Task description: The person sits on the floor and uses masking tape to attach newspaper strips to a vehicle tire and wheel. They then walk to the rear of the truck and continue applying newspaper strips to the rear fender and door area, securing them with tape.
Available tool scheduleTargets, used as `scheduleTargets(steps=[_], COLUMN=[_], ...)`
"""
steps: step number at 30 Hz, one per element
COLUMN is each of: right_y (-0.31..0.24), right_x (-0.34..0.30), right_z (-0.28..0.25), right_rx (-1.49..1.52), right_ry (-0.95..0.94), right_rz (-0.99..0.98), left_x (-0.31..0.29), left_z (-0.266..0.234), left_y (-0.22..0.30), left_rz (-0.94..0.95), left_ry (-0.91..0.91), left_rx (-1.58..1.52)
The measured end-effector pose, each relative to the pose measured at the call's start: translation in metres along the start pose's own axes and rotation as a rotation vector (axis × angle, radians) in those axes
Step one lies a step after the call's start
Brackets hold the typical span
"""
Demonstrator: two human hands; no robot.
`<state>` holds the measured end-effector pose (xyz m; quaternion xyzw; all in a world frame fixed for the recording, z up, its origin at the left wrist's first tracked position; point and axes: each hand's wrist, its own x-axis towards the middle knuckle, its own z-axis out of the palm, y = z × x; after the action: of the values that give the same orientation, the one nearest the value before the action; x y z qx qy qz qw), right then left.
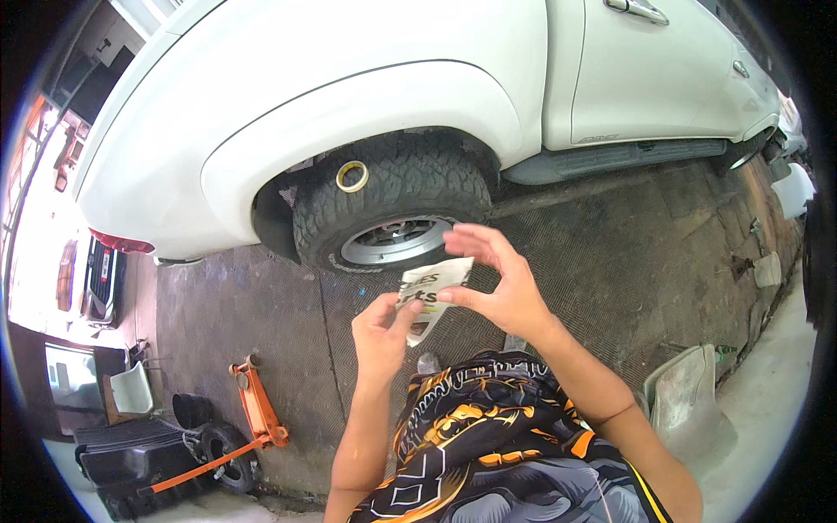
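Just in front of my body, a folded piece of newspaper [425,301] with dark print is held up. My left hand [382,327] pinches its lower left part between thumb and fingers. At its right side is my right hand [501,279], open, with its fingers stretched out past the upper corner and its thumb touching the paper's right edge. Beyond the hands stands the rear wheel [397,240] of a white pickup truck [366,96]. A roll of yellowish tape [352,176] rests on top of the knobbly tyre [418,183], under the wheel arch.
An orange trolley jack [255,401] stands on the floor at the left, its long handle reaching toward a loose tyre [228,455] and a black plastic part [131,462]. Pale chairs [689,392] are at the right. A dark side step [619,161] runs under the truck's doors.
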<state>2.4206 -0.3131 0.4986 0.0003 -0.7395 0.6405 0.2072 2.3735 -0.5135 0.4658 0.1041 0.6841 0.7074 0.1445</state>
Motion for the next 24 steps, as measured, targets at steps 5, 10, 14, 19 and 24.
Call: scheduleTargets(steps=[5,10,14,19,24], right_y=[0.016,0.015,0.009,0.008,0.006], right_x=[-0.021,-0.019,-0.019,-0.018,-0.016], right_z=[0.006,0.011,0.008,0.009,0.009], right_rx=[0.363,0.357,0.287,0.248,0.236], right_ry=[-0.013,0.041,0.007,0.014,-0.011], right_rz=[0.29,0.283,0.3,0.276,0.27], left_x=[0.0,-0.003,-0.003,-0.005,-0.007], left_z=[0.006,0.017,0.017,0.014,0.013], left_y=[0.0,-0.006,-0.008,-0.011,-0.012], left_rz=[0.029,0.024,0.02,0.016,0.025], left_ry=[0.016,0.017,-0.008,-0.015,-0.031], left_rx=[-0.039,-0.149,-0.2,-0.168,-0.172])
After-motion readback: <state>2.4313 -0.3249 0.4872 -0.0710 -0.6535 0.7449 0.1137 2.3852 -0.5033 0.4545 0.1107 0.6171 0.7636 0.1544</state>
